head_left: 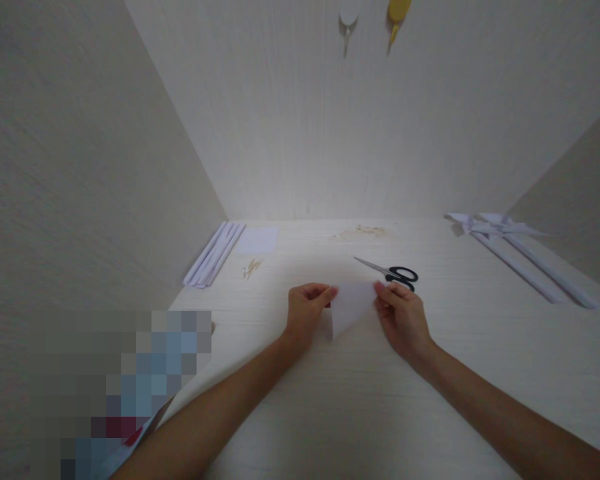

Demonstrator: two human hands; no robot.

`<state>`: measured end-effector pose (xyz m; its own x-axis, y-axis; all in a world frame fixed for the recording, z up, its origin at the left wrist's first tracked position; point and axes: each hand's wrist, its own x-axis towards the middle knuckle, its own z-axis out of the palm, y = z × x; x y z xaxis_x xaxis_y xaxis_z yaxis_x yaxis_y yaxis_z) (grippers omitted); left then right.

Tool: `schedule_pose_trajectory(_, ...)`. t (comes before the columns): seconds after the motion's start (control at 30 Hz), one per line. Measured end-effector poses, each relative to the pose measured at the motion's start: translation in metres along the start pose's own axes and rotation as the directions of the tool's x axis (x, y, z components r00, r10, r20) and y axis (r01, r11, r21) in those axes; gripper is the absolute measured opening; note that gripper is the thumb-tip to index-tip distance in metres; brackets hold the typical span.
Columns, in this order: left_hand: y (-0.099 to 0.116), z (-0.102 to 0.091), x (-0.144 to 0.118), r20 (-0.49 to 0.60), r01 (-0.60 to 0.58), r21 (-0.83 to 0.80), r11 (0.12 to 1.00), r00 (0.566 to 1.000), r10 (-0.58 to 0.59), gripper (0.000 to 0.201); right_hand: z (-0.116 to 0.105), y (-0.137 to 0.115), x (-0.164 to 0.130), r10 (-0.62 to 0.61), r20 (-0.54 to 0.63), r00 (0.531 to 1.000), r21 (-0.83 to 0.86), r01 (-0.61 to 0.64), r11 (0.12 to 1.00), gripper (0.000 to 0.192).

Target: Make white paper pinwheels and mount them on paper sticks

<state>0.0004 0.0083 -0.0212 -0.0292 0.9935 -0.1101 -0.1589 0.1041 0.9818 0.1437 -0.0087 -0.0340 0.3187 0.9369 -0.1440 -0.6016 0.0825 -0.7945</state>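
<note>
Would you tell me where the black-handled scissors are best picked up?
Probably by the black handle loops, coming from the right: the scissors lie flat with blades pointing left and away, and the loops sit just beyond the right hand.

Pixelated patch hides the lower-left corner.

place: home craft nook | cues: pale desk, scissors, paper strips
</note>
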Motion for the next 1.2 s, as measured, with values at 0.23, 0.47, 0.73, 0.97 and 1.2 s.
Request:
schedule_pose_trajectory(0.23, 0.002, 0.003, -0.002, 0.004, 0.007, 0.014, 1.000, 1.000, -0.008, 0.009, 0.001, -0.003, 0.001, 0.017, -0.041, 0.999, 0.063, -0.015, 0.998, 0.027)
schedule_pose_trajectory(0.47, 0.002, 0.005, -0.001, -0.037, 0.016, -0.087, 0.996, 0.999, -0.019, 0.010, 0.001, 0.003, -0.002, -0.056, 0.042, 0.998, -0.209, 0.064, 0.976, 0.039)
schedule_pose_trajectory(0.73, 0.002, 0.013, -0.007, -0.074, 0.048, -0.203, 0.978, 0.995, -0.064, 0.015, 0.002, 0.001, -0.017, -0.031, 0.239, 0.971, -0.695, 0.193, 0.693, 0.051)
schedule_pose_trajectory(0.97, 0.000, 0.012, -0.005, -0.115, 0.021, -0.197, 0.980, 0.992, -0.045, 0.014, 0.003, 0.002, -0.013, 0.066, 0.266, 0.962, -0.667, 0.134, 0.733, 0.022)
schedule_pose_trajectory(1.2, 0.001, 0.011, 0.000, -0.162, -0.012, -0.262, 0.965, 0.986, -0.032, 0.014, 0.007, 0.001, -0.014, 0.127, 0.341, 0.931, -0.698, 0.160, 0.698, 0.041)
